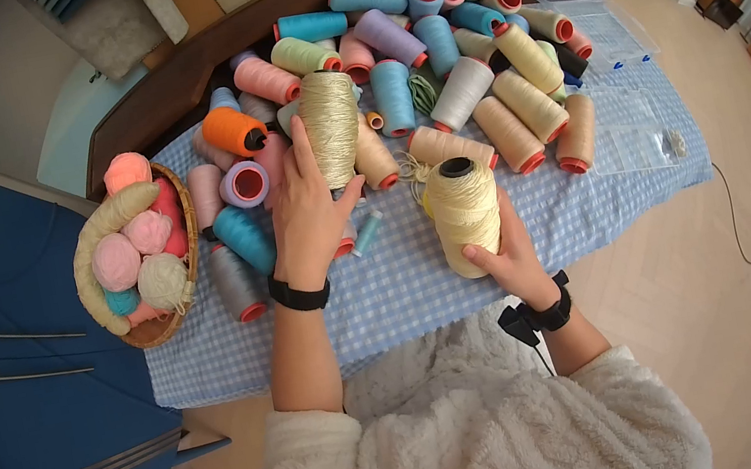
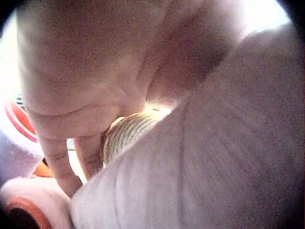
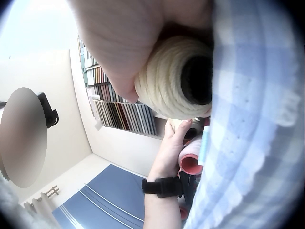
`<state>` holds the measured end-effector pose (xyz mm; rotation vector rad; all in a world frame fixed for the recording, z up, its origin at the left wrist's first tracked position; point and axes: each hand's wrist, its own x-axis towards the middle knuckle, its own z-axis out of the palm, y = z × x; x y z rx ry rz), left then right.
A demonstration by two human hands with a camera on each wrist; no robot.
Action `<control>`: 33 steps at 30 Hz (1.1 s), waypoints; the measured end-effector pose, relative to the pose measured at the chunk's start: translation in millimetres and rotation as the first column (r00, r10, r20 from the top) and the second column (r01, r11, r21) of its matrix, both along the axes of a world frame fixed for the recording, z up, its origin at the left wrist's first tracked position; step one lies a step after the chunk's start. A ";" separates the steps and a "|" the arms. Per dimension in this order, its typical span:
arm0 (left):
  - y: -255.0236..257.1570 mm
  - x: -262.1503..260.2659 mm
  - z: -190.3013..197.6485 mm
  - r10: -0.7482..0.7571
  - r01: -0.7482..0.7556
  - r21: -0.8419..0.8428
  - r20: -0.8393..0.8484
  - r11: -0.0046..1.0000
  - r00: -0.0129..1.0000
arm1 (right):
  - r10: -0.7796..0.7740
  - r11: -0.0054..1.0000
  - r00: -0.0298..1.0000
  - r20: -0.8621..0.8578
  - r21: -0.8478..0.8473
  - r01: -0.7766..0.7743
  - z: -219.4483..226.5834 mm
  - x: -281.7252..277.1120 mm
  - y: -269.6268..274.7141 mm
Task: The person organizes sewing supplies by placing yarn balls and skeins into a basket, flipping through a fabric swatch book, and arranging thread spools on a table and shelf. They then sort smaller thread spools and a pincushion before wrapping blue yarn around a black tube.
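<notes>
In the head view the left hand (image 1: 309, 208) grips a shiny pale-gold cone of thread (image 1: 331, 127) at the pile's front, thumb to its right and fingers on its left side. The right hand (image 1: 512, 256) holds a cream yarn cone (image 1: 466, 218) with a black core, upright near the cloth's front edge. In the left wrist view the palm (image 2: 95, 62) covers most of the gold cone (image 2: 126, 136). The right wrist view shows the cream cone (image 3: 167, 78) against the right palm (image 3: 124, 38), its black hollow end facing the camera.
Many colored thread cones (image 1: 391, 96) lie piled on the blue checked cloth (image 1: 407, 299). A wicker basket (image 1: 188, 242) of yarn balls stands at left. Clear plastic boxes (image 1: 623, 130) lie at right, and a small teal spool (image 1: 367, 234) sits between the hands.
</notes>
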<state>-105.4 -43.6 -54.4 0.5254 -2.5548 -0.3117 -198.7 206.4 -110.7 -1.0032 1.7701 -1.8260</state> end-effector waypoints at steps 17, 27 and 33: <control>-0.2 0.2 -0.8 -0.003 0.003 -0.005 -0.008 1.000 1.000 | -0.008 1.000 1.000 -0.003 -0.003 0.008 -0.8 0.4 -0.3; 0.0 -0.2 -0.4 -0.007 0.007 -0.021 -0.013 1.000 1.000 | -0.002 1.000 1.000 -0.012 0.005 0.002 2.0 0.2 0.1; 0.2 -0.3 0.4 -0.005 0.005 -0.004 -0.004 1.000 1.000 | 0.001 1.000 1.000 -0.001 -0.003 -0.001 2.1 0.4 -0.1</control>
